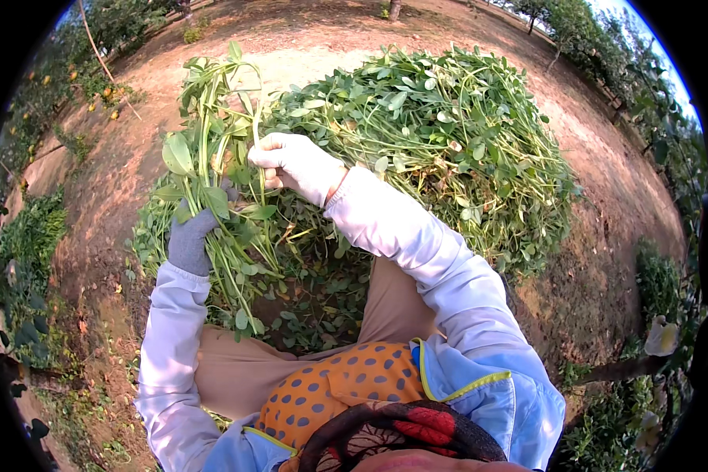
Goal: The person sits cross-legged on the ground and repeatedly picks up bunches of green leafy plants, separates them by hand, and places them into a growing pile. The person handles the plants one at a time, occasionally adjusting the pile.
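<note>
My left hand (189, 241), in a grey glove, is closed around a bunch of long green leafy stems (206, 141). The bunch stands upright, its leaves spreading above the glove and some stems trailing below it. In a white glove, my right hand (297, 164) pinches a pale stem (256, 106) at the bunch's right side; that stem bends over at its top. Part of the right fingers is hidden behind the thumb side of the glove. Beyond my right forearm lies a large heap of cut leafy plants (448, 141).
Loose leaves (311, 311) lie on the ground between my folded legs (240, 366). Reddish bare soil (606, 204) surrounds the heap. Trees with orange fruit (106, 94) stand at the far left, and low green plants (31, 244) grow along the left side.
</note>
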The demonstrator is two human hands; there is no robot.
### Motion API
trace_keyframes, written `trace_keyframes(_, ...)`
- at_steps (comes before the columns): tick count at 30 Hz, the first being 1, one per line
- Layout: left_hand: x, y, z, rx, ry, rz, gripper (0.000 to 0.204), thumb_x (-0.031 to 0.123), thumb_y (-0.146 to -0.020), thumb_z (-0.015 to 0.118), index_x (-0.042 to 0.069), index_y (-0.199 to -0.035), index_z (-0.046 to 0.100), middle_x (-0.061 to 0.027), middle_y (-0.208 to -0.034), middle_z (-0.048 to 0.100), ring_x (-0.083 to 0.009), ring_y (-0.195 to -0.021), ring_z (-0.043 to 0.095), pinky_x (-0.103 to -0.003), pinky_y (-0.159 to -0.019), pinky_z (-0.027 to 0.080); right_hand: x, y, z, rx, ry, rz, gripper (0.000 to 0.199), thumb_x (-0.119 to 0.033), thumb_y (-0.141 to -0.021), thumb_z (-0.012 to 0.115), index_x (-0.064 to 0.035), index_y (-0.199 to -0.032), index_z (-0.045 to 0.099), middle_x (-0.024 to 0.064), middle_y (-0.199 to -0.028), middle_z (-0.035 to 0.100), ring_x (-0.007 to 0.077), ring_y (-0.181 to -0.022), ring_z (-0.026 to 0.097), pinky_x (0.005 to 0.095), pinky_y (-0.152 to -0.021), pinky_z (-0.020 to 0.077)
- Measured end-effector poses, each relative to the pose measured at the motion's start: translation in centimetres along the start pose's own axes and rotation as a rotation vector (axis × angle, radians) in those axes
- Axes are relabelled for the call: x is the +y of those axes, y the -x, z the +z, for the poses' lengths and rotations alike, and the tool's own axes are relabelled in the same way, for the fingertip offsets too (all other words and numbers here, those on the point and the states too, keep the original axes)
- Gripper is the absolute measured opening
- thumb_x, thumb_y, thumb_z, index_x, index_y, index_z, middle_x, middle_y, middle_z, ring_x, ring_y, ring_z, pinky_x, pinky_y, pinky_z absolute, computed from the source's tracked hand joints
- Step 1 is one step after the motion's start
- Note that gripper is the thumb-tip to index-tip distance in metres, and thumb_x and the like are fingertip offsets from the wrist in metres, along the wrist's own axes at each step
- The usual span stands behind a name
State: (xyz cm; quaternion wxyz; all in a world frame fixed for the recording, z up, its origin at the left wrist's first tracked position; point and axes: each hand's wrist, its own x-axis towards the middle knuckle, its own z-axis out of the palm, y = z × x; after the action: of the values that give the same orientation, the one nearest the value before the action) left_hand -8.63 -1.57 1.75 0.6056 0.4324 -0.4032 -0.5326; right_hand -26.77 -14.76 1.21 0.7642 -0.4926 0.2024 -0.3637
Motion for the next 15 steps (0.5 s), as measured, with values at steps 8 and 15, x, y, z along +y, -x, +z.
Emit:
trace_keyframes(8,-1.4,0.7,0.6,-0.05,-0.17,-0.029,0.037,0.0,-0.082,0.064,-0.001,-0.118,0.058,-0.0073,-0.099,0.068,-0.0156,-0.084,0.065,-0.028,-0.075,0.054,1.2,-0.4,1.5,-0.104,-0.166,-0.008,0.014,-0.013,-0.093,0.064,-0.0013,-0.093,0.057,0.0049,-0.076,0.058,0.0151,-0.063,0.058,0.0306,-0.06,0.0531)
trace_keyframes(15,-0.4,0.6,-0.6,-0.139,-0.22,-0.143,0.033,0.008,-0.081,0.062,0.0,-0.113,0.061,-0.0082,-0.095,0.068,-0.016,-0.08,0.066,-0.029,-0.073,0.055,0.5,0.2,1.2,0.027,0.176,0.064,0.018,-0.021,-0.092,0.066,-0.005,-0.087,0.061,0.0024,-0.075,0.061,0.0122,-0.065,0.062,0.0268,-0.063,0.0553)
